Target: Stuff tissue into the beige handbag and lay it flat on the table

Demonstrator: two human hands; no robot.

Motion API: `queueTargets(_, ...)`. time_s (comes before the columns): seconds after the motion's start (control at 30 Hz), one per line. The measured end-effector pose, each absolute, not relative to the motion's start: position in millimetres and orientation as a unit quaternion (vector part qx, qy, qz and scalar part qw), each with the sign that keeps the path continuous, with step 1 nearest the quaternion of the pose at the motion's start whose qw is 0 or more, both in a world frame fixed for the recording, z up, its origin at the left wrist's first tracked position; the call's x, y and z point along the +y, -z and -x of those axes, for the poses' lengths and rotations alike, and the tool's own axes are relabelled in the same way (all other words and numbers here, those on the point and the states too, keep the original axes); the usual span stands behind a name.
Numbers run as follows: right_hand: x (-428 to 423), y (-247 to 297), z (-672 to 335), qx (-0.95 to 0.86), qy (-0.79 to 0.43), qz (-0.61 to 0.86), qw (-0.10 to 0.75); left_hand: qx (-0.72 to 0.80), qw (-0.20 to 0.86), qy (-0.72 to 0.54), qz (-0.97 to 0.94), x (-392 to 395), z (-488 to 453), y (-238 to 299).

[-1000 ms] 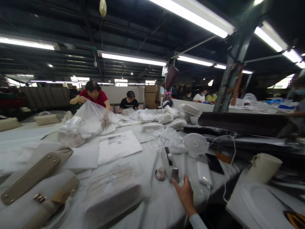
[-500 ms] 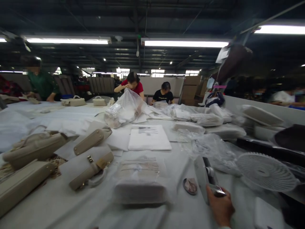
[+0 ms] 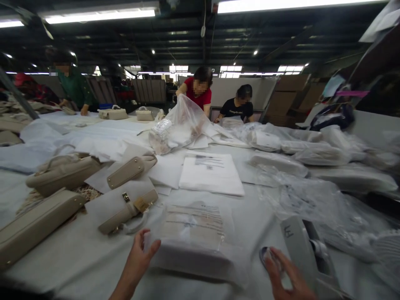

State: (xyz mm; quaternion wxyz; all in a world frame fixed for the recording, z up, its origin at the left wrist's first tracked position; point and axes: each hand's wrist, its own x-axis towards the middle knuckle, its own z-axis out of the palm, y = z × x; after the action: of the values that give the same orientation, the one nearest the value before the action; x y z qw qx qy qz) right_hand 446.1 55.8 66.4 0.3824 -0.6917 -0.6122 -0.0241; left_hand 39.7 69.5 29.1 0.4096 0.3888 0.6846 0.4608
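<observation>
Beige bags on white

Beige handbags [image 3: 64,174] at nine o'clock; white packet [image 3: 193,241], black print, centre; red shirt [image 3: 200,96] at twelve o'clock.

Handbag factory packing floor, long white table [image 3: 78,258], beige handbags [image 3: 64,173], bagged goods [image 3: 193,237], strip lights [image 3: 100,16]

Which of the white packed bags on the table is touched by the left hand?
The nearest packed bag, with a printed label on top. The left hand rests against its near left corner; the flat packet behind lies untouched.
</observation>
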Motion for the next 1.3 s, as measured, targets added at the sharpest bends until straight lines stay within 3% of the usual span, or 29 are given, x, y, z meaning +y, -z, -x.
queueTargets(0.17,110,-62,-374,-0.774,0.1,0.497,0.379,0.693,0.425,-0.427,-0.397,74,-44,-37)
queueTargets(0.27,118,-61,-343,-0.819,0.07,0.443,0.358,0.692,0.374,-0.438,-0.435,75,-47,-48)
queueTargets(0.43,116,-58,-314,-0.832,-0.004,0.44,0.339,0.67,0.333,-0.454,-0.484,81,-45,-54)
queueTargets(0.73,132,-59,-301,-0.817,-0.048,0.47,0.332,0.695,0.395,-0.387,-0.46,100,-39,-38)
queueTargets(1.0,137,-67,-280,-0.891,-0.09,0.431,0.112,0.691,0.416,-0.41,-0.427,72,-54,-10)
queueTargets(1.3,158,-81,-271,-0.893,-0.17,0.416,0.027,0.704,0.413,-0.367,-0.446,96,-38,-2)
